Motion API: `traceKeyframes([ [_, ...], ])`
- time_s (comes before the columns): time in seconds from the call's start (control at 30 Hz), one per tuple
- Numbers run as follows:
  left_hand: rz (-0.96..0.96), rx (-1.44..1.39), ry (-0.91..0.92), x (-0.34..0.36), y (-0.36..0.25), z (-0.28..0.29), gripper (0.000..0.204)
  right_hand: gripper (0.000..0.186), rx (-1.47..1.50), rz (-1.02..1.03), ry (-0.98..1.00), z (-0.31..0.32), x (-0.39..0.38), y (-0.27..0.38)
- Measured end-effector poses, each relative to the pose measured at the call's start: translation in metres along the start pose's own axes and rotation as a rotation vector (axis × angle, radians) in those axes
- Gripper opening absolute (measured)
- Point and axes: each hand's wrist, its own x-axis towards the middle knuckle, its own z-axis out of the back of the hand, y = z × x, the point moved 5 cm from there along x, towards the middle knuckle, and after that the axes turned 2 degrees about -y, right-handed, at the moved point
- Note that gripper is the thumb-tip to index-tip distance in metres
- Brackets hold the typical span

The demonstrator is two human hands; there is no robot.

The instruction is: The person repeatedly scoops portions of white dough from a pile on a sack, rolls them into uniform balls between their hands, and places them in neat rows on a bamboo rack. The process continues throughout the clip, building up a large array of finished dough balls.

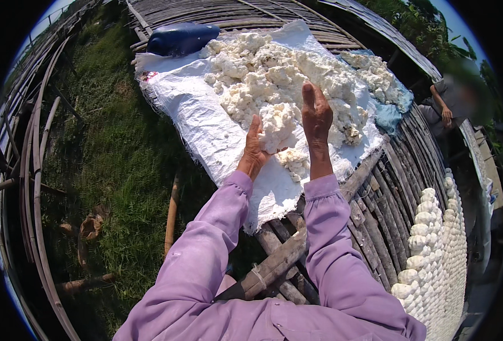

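Clumps of crumbly white material [263, 62] lay heaped on a white woven sheet [177, 108] spread over a table of slatted poles [379, 219], just beyond my hands. My left hand [255, 152] held a rounded white lump [277, 122], thumb up along its near side and fingers curled beneath it, over the near edge of the heap. My right hand [318, 116] stood upright just beside the lump, thumb raised and its back toward me; its fingers were mostly hidden, so I could not tell whether they gripped anything. A small clump [293, 163] sat on the sheet between my wrists. At the sheet's far left corner lay a dark blue container [183, 40], and to the right a second white heap [376, 74] rested on light-blue sheeting [389, 117]. Rows of white balls [424, 250] stood nearer me on the right, and a person [456, 94] sat beyond the table.
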Motion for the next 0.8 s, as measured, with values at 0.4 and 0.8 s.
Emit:
traceKeyframes([
  [0.4, -0.087, 0.003, -0.101, -0.004, 0.008, 0.013, 0.084, 0.057, 0.071, -0.129, 0.093, -0.029, -0.05, -0.062],
  [0.8, 0.127, -0.134, -0.022, -0.012, 0.023, 0.006, 0.067, 0.044, 0.233, -0.383, 0.089, -0.047, -0.056, -0.125],
])
